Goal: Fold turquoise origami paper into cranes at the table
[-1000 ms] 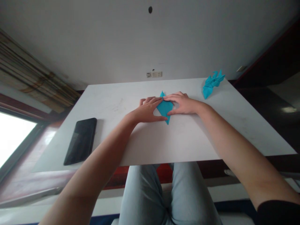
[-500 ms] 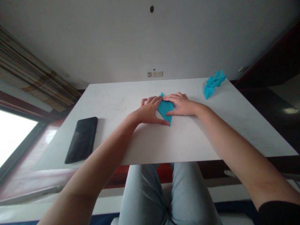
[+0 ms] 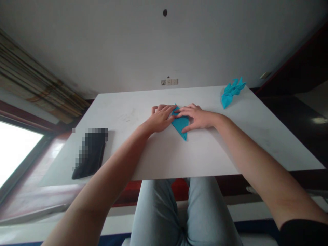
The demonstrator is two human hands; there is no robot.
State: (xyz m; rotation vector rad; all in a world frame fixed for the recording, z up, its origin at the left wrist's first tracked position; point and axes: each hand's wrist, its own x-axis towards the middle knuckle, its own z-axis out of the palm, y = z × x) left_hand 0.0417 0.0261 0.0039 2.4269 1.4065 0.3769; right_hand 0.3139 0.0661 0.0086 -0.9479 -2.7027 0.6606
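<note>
A folded piece of blue origami paper (image 3: 180, 123) lies on the white table in kite-like form, its long point toward me and a small tip at the far end. My left hand (image 3: 161, 119) holds its left side, thumb and fingertips closed on the edge near the top. From the right, my right hand (image 3: 200, 118) grips it, fingertips on the upper part and thumb on the lower right edge. Fingers cover part of the upper folds.
Finished blue origami pieces (image 3: 232, 91) stand clustered at the table's far right. A dark, phone-like slab (image 3: 91, 157), partly pixelated, lies at the left. The white table (image 3: 205, 157) meets a wall with sockets (image 3: 169, 82) behind. My knees are below its near edge.
My left thumb has drawn up from the paper's lower point to its upper left edge. My right fingers have shifted slightly toward me over the paper.
</note>
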